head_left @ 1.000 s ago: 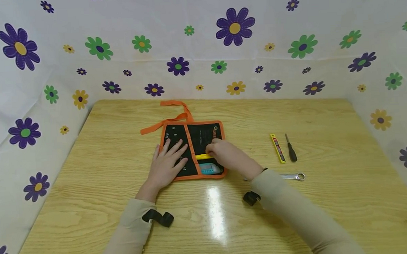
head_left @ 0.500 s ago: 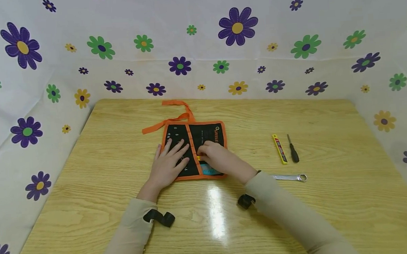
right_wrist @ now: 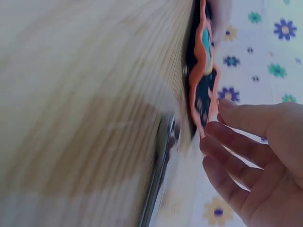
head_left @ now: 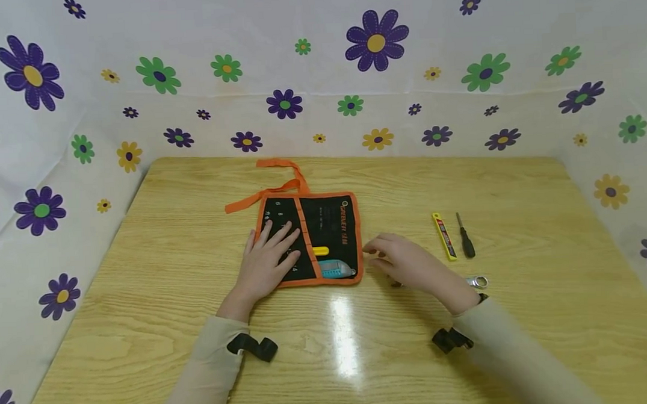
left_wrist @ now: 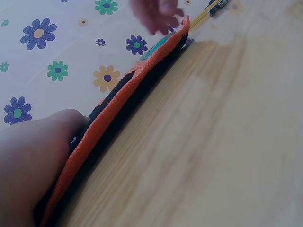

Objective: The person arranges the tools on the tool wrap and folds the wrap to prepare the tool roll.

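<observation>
Tool pouch [head_left: 330,223] of black cloth with orange border lies on the counter [head_left: 298,360] in the head view, and orange straps [head_left: 247,203] come from its far edge. The left hand [head_left: 265,265] rests flat on it with spread fingers, so its grip is wide. A yellow handle [head_left: 321,251] and a turquoise tool [head_left: 334,269] stick out from the pockets. The right hand [head_left: 410,264] is just beside the pouch's right edge; its grip is loosely bent, partly wide. It partly covers a wrench [head_left: 477,282], and farther right lie a yellow box [head_left: 445,237] and a screwdriver [head_left: 466,238]. In the left wrist view, the right hand appears blurred near the pouch's far end. In the right wrist view, a small gap separates thumb and fingers, and whether they touch the pouch, I cannot tell.
</observation>
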A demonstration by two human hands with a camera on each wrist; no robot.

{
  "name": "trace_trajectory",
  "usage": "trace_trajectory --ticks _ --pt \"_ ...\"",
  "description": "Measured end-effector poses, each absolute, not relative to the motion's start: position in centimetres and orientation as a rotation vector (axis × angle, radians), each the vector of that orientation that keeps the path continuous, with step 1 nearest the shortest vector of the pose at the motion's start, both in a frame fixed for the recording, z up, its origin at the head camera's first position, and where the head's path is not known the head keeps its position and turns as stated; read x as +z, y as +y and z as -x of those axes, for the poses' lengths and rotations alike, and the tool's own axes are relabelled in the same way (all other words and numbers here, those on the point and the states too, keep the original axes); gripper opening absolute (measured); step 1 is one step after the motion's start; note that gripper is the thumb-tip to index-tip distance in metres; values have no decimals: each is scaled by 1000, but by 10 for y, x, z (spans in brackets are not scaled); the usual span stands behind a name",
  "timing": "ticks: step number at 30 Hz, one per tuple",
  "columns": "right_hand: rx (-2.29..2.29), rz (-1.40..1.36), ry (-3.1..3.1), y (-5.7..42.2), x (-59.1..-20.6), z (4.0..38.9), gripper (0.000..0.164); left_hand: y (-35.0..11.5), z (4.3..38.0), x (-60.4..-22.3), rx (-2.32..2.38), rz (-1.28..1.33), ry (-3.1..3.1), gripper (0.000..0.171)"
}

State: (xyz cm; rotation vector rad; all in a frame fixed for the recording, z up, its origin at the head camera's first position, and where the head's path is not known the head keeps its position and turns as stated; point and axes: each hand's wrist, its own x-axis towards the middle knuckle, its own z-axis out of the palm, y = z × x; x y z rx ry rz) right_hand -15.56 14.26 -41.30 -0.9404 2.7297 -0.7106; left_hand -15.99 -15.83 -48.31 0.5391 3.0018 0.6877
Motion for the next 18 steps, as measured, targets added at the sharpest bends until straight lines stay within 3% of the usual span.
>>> trace_trajectory --ticks 9,18 --pt "-706 850 2801 200 -416 129 21 -157 160 -482 695 -553 2998 53" --pt "-670 911 2810 216 -427 121 24 -158 160 -483 681 -536 2992 54"
